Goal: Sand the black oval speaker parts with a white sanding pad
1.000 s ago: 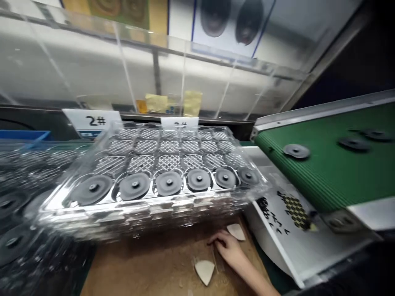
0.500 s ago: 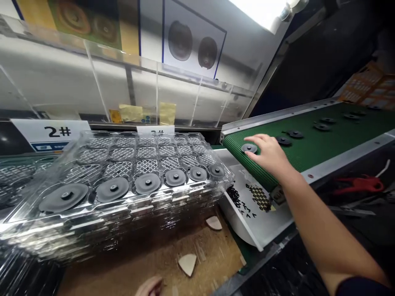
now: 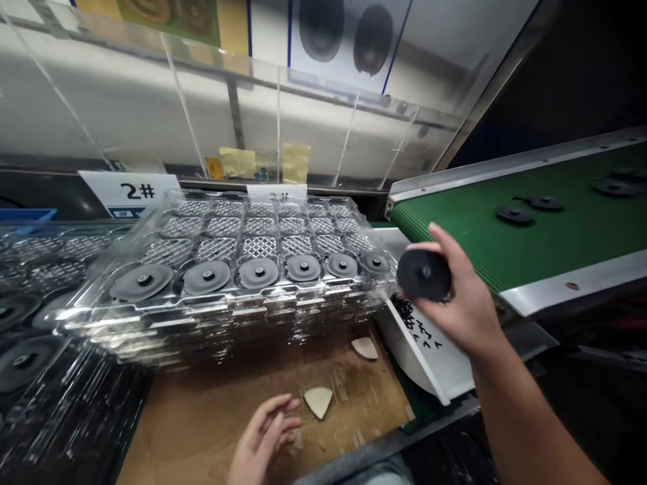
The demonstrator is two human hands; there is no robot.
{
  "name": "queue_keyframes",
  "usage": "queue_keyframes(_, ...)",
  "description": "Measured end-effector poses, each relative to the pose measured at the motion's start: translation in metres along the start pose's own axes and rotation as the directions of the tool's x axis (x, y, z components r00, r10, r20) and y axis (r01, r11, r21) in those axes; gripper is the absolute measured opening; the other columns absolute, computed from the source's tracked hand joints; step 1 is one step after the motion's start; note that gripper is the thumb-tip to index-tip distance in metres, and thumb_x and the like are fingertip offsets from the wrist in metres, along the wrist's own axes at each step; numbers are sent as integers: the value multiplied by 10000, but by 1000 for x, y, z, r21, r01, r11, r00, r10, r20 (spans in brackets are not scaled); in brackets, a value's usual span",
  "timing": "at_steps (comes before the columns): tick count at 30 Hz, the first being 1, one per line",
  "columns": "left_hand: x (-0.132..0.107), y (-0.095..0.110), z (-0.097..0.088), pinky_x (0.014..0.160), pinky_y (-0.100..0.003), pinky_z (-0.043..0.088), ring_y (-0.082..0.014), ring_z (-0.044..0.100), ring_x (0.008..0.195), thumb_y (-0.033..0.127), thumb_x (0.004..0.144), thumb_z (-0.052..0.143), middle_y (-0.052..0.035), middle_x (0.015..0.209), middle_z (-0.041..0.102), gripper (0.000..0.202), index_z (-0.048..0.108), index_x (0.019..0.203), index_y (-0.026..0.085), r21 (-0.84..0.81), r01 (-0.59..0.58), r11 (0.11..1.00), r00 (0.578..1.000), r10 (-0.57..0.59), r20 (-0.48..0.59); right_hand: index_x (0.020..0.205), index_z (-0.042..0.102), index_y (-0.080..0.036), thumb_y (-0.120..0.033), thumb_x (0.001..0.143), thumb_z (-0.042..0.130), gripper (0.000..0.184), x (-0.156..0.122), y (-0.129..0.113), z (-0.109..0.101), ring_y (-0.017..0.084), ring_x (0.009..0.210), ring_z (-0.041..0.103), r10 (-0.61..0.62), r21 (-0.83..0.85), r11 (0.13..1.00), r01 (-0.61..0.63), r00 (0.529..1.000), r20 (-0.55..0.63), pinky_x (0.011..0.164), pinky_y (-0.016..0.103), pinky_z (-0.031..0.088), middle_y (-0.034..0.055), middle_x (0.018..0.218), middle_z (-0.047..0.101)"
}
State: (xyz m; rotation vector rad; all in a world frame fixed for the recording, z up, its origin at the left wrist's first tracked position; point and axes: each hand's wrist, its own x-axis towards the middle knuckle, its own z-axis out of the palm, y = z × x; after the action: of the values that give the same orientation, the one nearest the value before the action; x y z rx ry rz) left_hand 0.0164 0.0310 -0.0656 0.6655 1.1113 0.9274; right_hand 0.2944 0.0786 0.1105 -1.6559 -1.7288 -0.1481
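Observation:
Between the thumb and fingers of my right hand (image 3: pixel 468 303) is a dark round disc (image 3: pixel 422 275) with a small raised hub, held up over the white chute by the belt's end. My left hand (image 3: pixel 265 438) is low over the brown board (image 3: pixel 202 411), fingers loosely curled and apart, holding nothing. Just right of it lies a pale wedge-shaped piece (image 3: pixel 319 402). Ahead, a stack of clear plastic trays (image 3: pixel 242 303) has similar grey discs, such as this one (image 3: pixel 259 272), along the top tray's front row; the pockets behind show a crosshatched bottom.
On the right, a green conveyor belt (image 3: pixel 465 222) carries several dark discs (image 3: pixel 515 215). A white chute (image 3: pixel 445 364) below its end holds small black pieces (image 3: pixel 419 327). Another pale piece (image 3: pixel 364 348) lies near the stack. More clear trays with discs (image 3: pixel 30 360) stand at left.
My right hand has lifted the disc off the belt's end and brought it nearer, tilting it up. My left hand has come further into view. The camera view has shifted.

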Motion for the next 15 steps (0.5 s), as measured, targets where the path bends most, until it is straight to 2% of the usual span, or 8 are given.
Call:
queue_keyframes(1,-8,13,13,747,-327,513,-228,670,815,475,699,696,-73,940,739,315,722,917,249,-106,47,993,993,-36,109,1464,187,-274,-218,749,672,866,-21,-13,4,221,1145,526,-114,123,987,103,990,89,977,336,422,49,1237,549)
queue_keyframes(3,-22,37,38,820,-340,491,-250,660,908,486,693,701,-102,980,729,403,704,997,221,-230,113,967,944,-32,327,1472,161,-254,-165,748,644,875,-58,-35,15,220,1207,479,-290,314,923,220,937,194,1061,357,345,53,1253,537)
queue_keyframes(4,-27,46,48,841,-332,477,-248,645,958,478,695,704,-98,1049,710,440,679,1060,234,-273,128,954,917,-9,399,1472,158,-239,-156,749,630,867,-73,-43,22,222,1235,451,-335,384,893,236,917,215,1090,370,306,58,1261,531)
queue_keyframes(6,-36,58,62,837,-322,467,-255,610,1048,491,746,650,-99,1169,661,472,629,1154,254,-320,195,927,855,0,519,1467,162,-217,-160,759,608,839,-93,-55,35,224,1254,423,-346,488,848,208,914,212,1106,384,279,67,1269,524)
queue_keyframes(8,-40,62,68,885,-331,446,-255,576,1114,497,769,620,-89,1213,639,477,612,1184,260,-352,265,898,814,-12,581,1465,164,-217,-154,764,595,826,-105,-60,45,219,1238,432,-283,556,822,127,937,205,1095,380,298,67,1277,514)
queue_keyframes(10,-42,60,69,928,-345,428,-243,588,1101,506,773,607,-74,1197,653,449,641,1146,258,-379,337,862,786,-37,617,1465,166,-228,-135,759,585,827,-111,-60,52,210,1218,445,-232,596,801,54,946,227,1084,369,313,60,1283,506)
queue_keyframes(12,-43,55,68,918,-331,439,-215,640,1005,512,770,604,-60,1143,688,407,689,1062,243,-408,389,826,778,-58,625,1468,154,-242,-122,753,572,836,-115,-59,57,201,1206,455,-217,622,783,-3,936,278,1071,358,334,52,1287,500)
queue_keyframes(15,-44,46,68,861,-266,469,-170,675,902,490,764,625,-45,1041,736,379,715,1014,220,-462,424,779,798,-80,598,1467,138,-272,-107,743,545,847,-119,-58,59,183,1177,483,-188,640,761,-100,911,367,1022,330,398,40,1293,493)
